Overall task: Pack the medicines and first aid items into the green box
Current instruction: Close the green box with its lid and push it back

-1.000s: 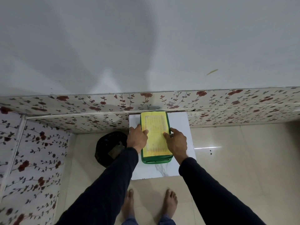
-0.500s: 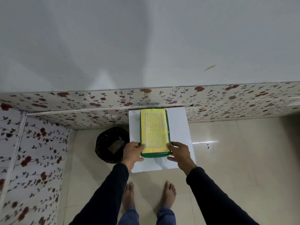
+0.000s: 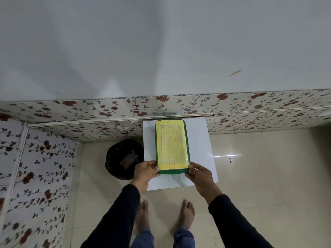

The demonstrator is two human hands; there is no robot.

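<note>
The green box (image 3: 171,145) lies shut on a small white marble-top table (image 3: 200,140), its lid covered by a yellow printed label. My left hand (image 3: 145,171) grips the box's near left corner, thumb on the lid's edge. My right hand (image 3: 199,174) grips the near right corner the same way. No medicines or first aid items show outside the box.
A black round bin (image 3: 123,159) stands on the floor just left of the table. Flower-patterned wall panels (image 3: 107,113) run behind and along the left. My bare feet (image 3: 187,213) stand on the beige tiled floor (image 3: 259,176) in front of the table.
Both hands slid from the lid's long sides down to the box's near corners. The view has tilted down a little, so the box sits higher on the table.
</note>
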